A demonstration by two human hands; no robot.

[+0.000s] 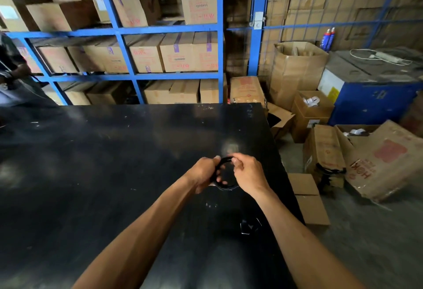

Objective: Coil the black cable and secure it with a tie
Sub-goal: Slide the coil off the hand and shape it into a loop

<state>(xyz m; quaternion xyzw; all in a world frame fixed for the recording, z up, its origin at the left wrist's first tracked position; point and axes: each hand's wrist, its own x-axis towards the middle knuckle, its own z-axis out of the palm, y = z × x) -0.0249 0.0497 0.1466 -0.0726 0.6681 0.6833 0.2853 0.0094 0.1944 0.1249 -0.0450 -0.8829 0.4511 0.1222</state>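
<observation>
A person's left hand (203, 174) and right hand (248, 173) both gripped a small round coil of thin black cable (223, 174), held just above the scuffed black table (114, 162). The fingers (237, 165) were clenched on opposite sides of the loop. The cable looked light and springy, best pinched where the turns overlap. No tie was discernible. Open brown cardboard boxes (312, 114) beside the table held white items.
</observation>
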